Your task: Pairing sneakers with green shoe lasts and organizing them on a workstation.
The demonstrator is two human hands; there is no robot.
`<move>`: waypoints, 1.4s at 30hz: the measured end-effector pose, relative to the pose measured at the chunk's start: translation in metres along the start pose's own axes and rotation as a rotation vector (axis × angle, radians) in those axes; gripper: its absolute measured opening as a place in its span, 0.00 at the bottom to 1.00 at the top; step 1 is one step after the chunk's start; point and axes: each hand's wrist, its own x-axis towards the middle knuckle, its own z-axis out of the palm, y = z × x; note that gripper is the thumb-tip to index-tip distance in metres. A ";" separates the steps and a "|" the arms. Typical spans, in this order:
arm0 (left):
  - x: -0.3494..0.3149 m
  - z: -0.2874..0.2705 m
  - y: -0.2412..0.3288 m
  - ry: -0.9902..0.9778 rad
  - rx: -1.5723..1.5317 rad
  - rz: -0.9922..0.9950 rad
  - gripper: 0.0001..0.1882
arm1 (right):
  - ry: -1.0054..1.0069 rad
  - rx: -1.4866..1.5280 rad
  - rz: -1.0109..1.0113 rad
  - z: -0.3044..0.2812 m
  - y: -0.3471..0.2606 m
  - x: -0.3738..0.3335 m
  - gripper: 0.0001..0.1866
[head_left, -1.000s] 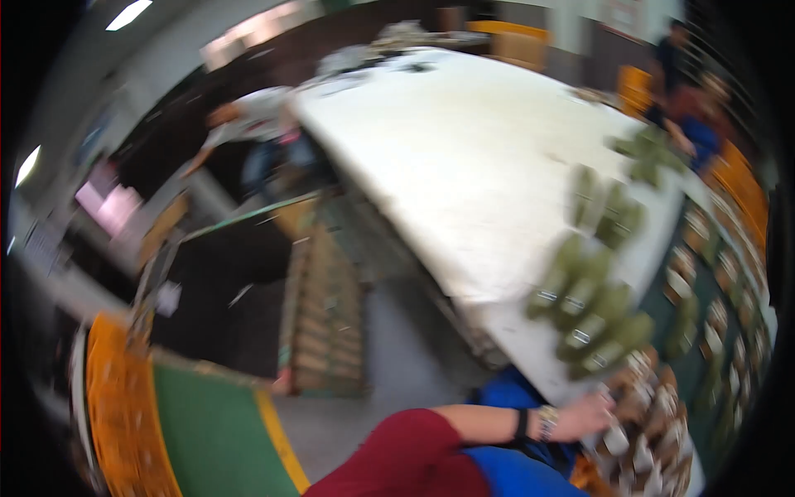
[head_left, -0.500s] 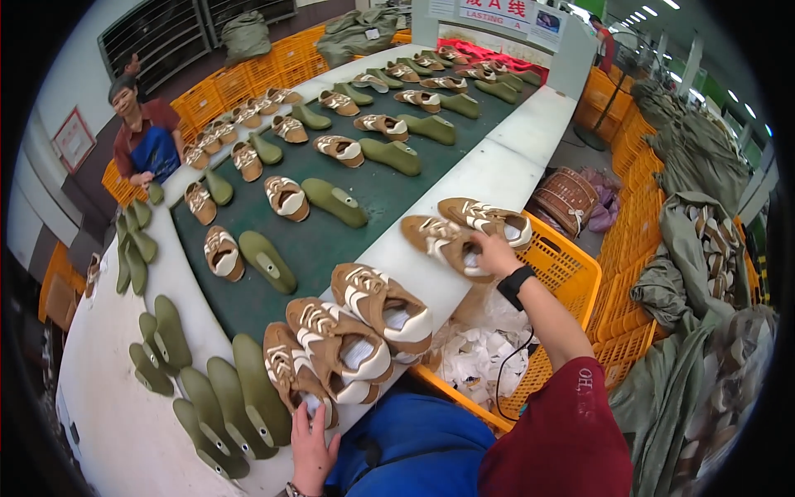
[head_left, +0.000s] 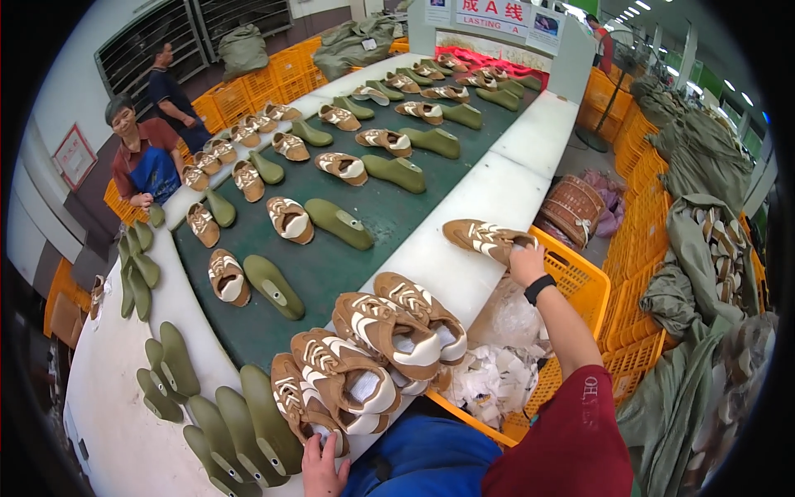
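My right hand (head_left: 527, 265), wearing a black wristband, grips the heel of a brown shoe (head_left: 480, 238) with white stripes on the white table border (head_left: 513, 161). Nearer to me stands a tight row of several similar laced brown shoes (head_left: 385, 333), toes pointing away from me. At the row's left end, my left hand (head_left: 325, 470) rests its outstretched fingers against the heel of the nearest shoe (head_left: 296, 402). Several olive-green shoe lasts (head_left: 272, 418) stand close together just left of that shoe.
Lines of shoes and green lasts lie on the dark green belt (head_left: 257, 331). An orange crate (head_left: 580, 277) with paper scraps sits below the edge on my right. Stacked orange crates (head_left: 642, 248) and grey-green cloths (head_left: 687, 323) flank it. A person (head_left: 149, 157) stands across the table.
Another shoe has joined the near row, and my right hand has moved on to the shoe farther out. My left hand stays by the row. A second person has come into view at far left.
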 end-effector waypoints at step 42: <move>-0.006 0.003 -0.003 -0.010 -0.005 -0.017 0.32 | -0.547 0.257 -0.474 -0.083 -0.101 -0.041 0.24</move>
